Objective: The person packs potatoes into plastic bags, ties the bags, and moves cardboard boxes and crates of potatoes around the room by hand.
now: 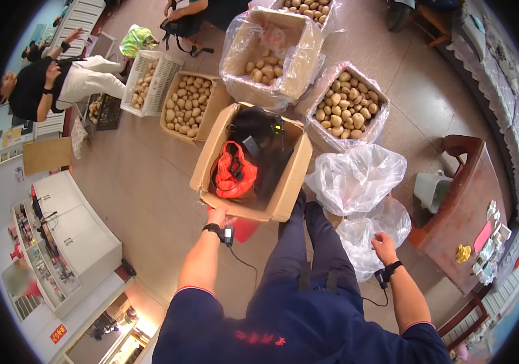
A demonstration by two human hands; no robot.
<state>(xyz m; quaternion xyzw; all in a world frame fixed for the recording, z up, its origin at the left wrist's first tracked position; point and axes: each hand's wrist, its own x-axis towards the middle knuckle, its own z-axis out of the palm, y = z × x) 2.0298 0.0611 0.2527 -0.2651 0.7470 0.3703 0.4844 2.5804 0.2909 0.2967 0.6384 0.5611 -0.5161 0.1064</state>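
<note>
Left hand [215, 215]: closed on the near-left edge of the carton
Right hand [384, 246]: fingers partly curled, near the clear plastic [365, 233]; whether it grips anything cannot be told
Carton [299, 167]: rectangular, matt brown cardboard, ahead of the person's legs; contact with the floor cannot be judged
Carton bearing: opening faces up; long axis appears to run away from the person, far end leaning slightly right
Carton contents: crinkled red bag [241, 176], left side; dark objects [253, 124] at the far end, outlines unclear
Clear plastic: thin, glossy, crumpled, right of the carton
Potatoes [347, 103]: rounded, tan, heaped in a plastic-lined box beyond the clear plastic
White crate [167, 76]: slotted walls, far left, holding more potatoes
Desk [462, 227]: reddish-brown, worn top, well right
</note>
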